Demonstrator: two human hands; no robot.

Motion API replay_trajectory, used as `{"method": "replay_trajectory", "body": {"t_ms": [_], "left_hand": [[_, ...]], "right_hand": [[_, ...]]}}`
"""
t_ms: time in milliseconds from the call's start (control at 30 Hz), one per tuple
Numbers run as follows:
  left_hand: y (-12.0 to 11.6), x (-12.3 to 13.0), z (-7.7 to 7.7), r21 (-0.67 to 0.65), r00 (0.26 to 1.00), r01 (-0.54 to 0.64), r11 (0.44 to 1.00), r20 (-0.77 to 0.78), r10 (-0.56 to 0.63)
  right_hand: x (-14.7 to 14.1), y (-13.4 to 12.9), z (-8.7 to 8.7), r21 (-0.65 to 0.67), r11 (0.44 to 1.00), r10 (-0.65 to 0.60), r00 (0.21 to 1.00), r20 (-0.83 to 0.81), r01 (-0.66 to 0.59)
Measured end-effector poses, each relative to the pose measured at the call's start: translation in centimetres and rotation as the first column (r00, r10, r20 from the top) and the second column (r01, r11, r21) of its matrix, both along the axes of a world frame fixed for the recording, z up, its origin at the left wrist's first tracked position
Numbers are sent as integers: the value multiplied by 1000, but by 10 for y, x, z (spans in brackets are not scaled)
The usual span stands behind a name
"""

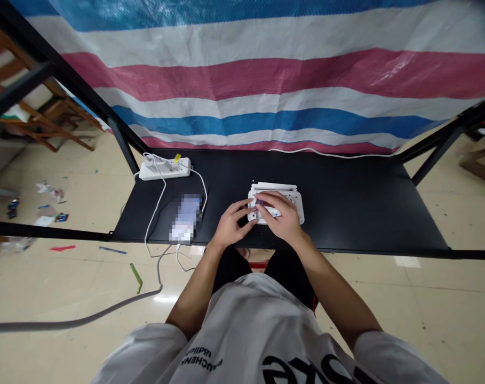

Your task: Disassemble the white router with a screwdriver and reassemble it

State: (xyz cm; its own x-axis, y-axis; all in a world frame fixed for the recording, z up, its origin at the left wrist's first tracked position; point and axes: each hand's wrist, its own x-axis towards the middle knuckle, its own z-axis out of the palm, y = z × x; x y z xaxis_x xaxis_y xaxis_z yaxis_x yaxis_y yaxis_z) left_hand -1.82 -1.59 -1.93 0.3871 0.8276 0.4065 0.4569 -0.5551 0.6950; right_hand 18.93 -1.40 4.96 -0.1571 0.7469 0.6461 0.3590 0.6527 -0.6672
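A white router-like box (300,209) with a perforated face lies on the black tabletop in front of me. A folded white bar, perhaps its antennas, runs along its far edge (274,186). My right hand (284,213) is over the box, thumb and fingers closed round a small dark purple piece (259,202), mostly covered by fingertips. From the left, my left hand (231,225) reaches to the box's edge. Its fingers are apart, with the tips at the box beside the purple piece. Whether they press on either cannot be made out.
A white power strip (172,168) with plugs and cables sits at the table's back left. Nearer is a blurred-out phone (188,216) with a white cable (179,253). Black metal posts (124,144) frame the table (366,208); a striped sheet (266,74) hangs behind.
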Motion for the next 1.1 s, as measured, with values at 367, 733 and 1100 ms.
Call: {"method": "replay_trajectory", "body": {"t_ms": [367, 733, 1100], "left_hand": [[0, 1, 0, -2, 1000, -9, 1000, 26, 9], [0, 0, 0, 9, 1000, -8, 1000, 30, 8], [1, 0, -3, 7, 1000, -17, 1000, 19, 17]], "right_hand": [[4, 0, 8, 0, 1000, -18, 998, -68, 18], [1, -3, -6, -34, 994, 107, 994, 3, -107], [-1, -1, -2, -26, 996, 85, 996, -1, -85]]}}
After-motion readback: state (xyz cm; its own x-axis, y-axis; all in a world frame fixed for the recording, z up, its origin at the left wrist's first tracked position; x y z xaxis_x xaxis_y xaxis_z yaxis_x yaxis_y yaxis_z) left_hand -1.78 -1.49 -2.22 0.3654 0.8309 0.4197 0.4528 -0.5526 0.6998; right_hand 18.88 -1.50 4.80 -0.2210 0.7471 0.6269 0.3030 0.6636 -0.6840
